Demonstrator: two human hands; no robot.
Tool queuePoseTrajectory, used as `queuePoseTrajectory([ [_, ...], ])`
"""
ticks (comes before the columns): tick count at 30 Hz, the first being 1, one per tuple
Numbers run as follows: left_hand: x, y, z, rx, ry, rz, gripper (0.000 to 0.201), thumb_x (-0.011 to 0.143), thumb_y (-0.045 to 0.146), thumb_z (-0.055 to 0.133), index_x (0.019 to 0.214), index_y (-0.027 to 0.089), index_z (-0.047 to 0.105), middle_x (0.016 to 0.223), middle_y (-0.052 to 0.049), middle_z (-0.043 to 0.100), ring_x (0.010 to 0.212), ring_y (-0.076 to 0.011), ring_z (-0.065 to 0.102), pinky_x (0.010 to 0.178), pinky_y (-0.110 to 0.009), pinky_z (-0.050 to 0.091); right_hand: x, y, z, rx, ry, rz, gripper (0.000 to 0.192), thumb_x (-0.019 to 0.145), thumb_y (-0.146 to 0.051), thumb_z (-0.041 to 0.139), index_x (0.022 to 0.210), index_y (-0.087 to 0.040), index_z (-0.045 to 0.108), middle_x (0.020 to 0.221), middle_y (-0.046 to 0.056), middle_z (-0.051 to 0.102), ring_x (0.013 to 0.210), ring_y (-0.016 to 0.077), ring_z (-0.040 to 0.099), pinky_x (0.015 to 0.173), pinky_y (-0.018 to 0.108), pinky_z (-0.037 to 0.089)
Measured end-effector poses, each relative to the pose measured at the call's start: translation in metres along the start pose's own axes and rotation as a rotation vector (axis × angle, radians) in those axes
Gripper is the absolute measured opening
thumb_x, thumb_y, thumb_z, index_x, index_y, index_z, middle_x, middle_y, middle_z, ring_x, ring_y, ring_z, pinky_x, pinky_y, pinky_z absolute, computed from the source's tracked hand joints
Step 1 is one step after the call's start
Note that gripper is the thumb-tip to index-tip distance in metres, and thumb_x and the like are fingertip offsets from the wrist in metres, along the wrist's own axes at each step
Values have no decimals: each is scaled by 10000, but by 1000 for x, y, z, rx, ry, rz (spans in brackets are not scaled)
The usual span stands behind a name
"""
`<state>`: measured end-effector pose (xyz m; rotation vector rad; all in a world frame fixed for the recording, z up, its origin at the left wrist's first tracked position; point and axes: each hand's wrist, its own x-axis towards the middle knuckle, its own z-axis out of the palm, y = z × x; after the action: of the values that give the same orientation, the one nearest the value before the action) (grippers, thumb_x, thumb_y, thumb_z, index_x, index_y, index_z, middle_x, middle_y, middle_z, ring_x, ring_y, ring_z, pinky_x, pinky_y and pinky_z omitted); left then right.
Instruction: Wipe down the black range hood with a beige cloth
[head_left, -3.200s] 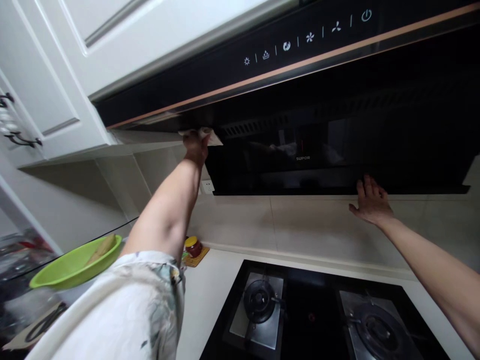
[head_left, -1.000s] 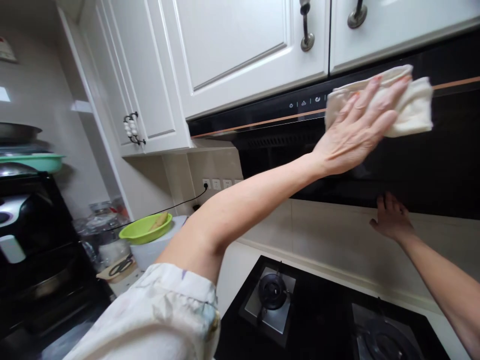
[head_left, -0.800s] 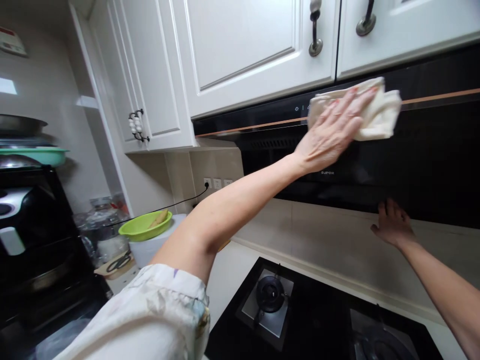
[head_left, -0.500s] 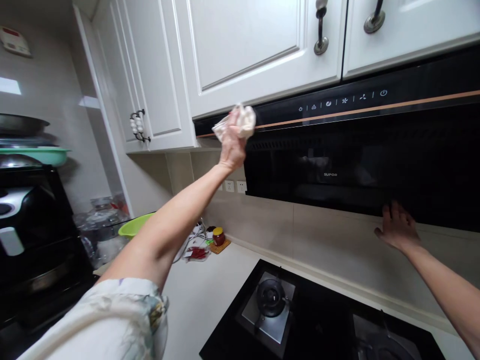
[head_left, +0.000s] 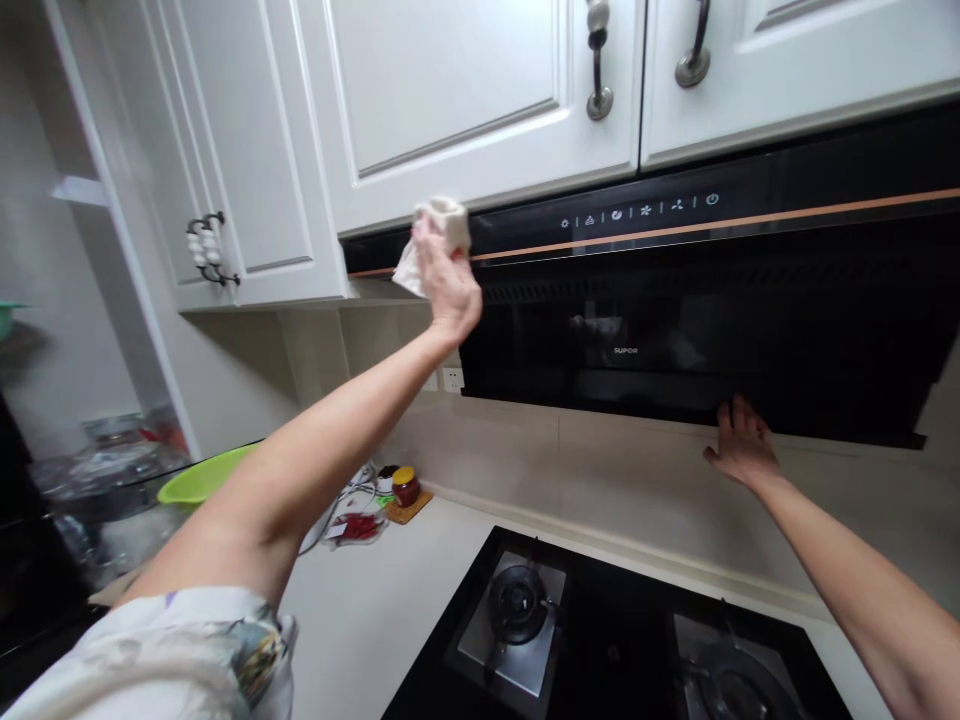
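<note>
My left hand presses a crumpled white cloth against the front strip of the black range hood, near its left end. The fingers are bent over the cloth, which partly hides the strip's copper-coloured line. Lower down on the right, my right hand rests its spread fingertips on the bottom edge of the hood's slanted panel. Nothing is held in that hand. A row of lit touch symbols runs along the strip to the right of the cloth.
White cupboards with metal handles hang directly above the hood. Below lies a black gas hob with two burners. On the counter at left are a yellow-lidded jar, a bag of red food and a green basin.
My view has swung to the right, so the surroundings sit further left. My left hand and the cloth stay at the hood's left end, the wrist turned somewhat. My right hand remains at the lower edge.
</note>
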<state>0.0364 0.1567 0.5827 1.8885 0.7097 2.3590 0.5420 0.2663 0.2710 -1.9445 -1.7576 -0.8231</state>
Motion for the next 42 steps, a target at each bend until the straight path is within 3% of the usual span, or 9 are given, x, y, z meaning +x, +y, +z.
queuePoseTrajectory([
  [10, -55, 84, 239, -123, -741, 719, 547, 1139, 225, 438, 635, 182, 648, 1821, 60, 398, 1712, -311, -94, 1350, -592, 316, -3, -7, -13, 60, -40, -9, 1011, 908, -385, 658, 1773, 0, 304, 1863, 317, 135, 1707, 480, 263, 1351, 574, 273],
  [13, -39, 78, 304, -466, -1378, 1408, 248, 778, 28, -112, 531, 43, -102, 1531, 240, 525, 1465, -429, 461, 666, -338, 454, -3, -8, -13, 76, -39, -6, 1017, 898, -353, 672, 1776, -5, 297, 1862, 317, 136, 1707, 485, 259, 1360, 573, 253],
  [17, -47, 71, 365, -933, -2036, 2614, 356, 534, -44, -208, 853, 8, -355, 1278, 298, 611, 1289, -259, 614, 484, -382, 149, 1, -8, -10, 76, -80, -4, 999, 900, -352, 683, 1782, -42, 331, 1859, 282, 210, 1704, 471, 273, 1360, 567, 258],
  [21, -97, 101, 420, -760, -2042, 3335, 344, 507, 14, -186, 736, 112, -424, 968, 190, 706, 1158, -163, 701, 482, -267, 146, 2, -7, -9, 91, -132, -12, 963, 902, -311, 684, 1778, -64, 369, 1827, 267, 315, 1680, 473, 308, 1343, 571, 289],
  [24, -119, 128, 437, -275, -1920, 2972, 394, 447, 66, -151, 708, 181, -423, 754, 53, 627, 998, -152, 725, 480, -245, 124, -1, -5, -9, 97, -53, -46, 885, 934, -276, 646, 1745, -16, 407, 1829, 288, 295, 1661, 486, 329, 1334, 554, 299],
  [28, -100, 133, 372, 518, -1423, 1734, 176, 534, 108, -201, 419, 239, -175, 950, -39, 687, 1140, -255, 723, 488, -310, 362, -5, -2, -6, 67, 12, -48, 924, 890, -287, 704, 1727, -16, 420, 1853, 299, 212, 1660, 473, 340, 1316, 547, 329],
  [31, -69, 112, 280, 654, -822, 1017, 785, 958, 263, -90, 451, 157, 500, 1350, -92, 732, 1539, -363, 474, 854, -524, 584, -5, 0, -3, 57, 37, -54, 920, 893, -297, 700, 1724, -17, 423, 1850, 304, 212, 1651, 472, 346, 1310, 546, 328],
  [37, -24, 38, 116, 398, -417, 707, 585, 1146, 632, 351, 1393, 258, 726, 1724, -139, 568, 1744, -337, 241, 1410, -641, 197, -2, 4, 6, 16, 21, -27, 942, 913, -351, 672, 1736, 10, 390, 1851, 321, 180, 1675, 459, 305, 1322, 553, 303],
  [42, 9, -25, -10, 473, -276, 567, 788, 991, 936, 345, 1236, 284, 713, 1745, -123, 548, 1740, -344, 289, 1451, -602, 150, 0, 8, 10, -12, -5, -21, 971, 902, -381, 656, 1742, 17, 377, 1853, 328, 162, 1672, 485, 305, 1307, 573, 319],
])
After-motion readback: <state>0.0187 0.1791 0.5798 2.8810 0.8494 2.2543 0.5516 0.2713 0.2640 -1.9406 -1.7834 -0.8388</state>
